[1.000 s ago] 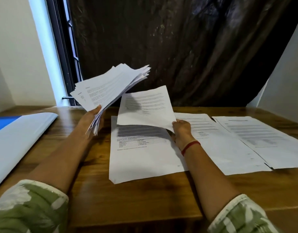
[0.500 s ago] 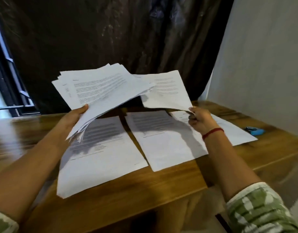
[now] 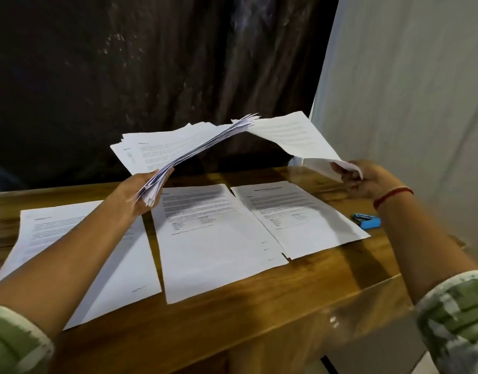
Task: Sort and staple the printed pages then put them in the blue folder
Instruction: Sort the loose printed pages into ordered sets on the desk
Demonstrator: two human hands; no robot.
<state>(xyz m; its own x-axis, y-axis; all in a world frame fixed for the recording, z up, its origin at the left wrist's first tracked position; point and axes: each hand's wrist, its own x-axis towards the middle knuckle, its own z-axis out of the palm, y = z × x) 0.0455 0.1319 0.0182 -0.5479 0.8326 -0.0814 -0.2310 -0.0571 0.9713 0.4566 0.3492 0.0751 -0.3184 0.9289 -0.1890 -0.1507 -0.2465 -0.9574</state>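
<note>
1. A white printed sheet (image 3: 70, 238) lies flat at the left of the brown wooden table (image 3: 259, 306), partly under the left forearm. A dragging arm could skew it.
2. The left hand (image 3: 140, 193) curls its fingers round the near corner of a thick fanned stack of white printed pages (image 3: 178, 147), held above the table. The stack bows and its far edges splay, so with a grip at one corner pages could slide out and scatter over the sorted ones.
3. A middle printed sheet (image 3: 213, 238) and a right printed sheet (image 3: 299, 217) lie flat just beside each other. Any dropped page would muddle them.
4. The right hand (image 3: 367, 179) pinches the near corner of a single white printed sheet (image 3: 294, 136), raised at the far right. It curls, and could crease at the pinch or land on the wrong pile.
5. A small blue stapler (image 3: 367, 221) lies near the table's right edge, close to the right wrist, and a careless sweep could knock it off. The blue folder is not in view.
</note>
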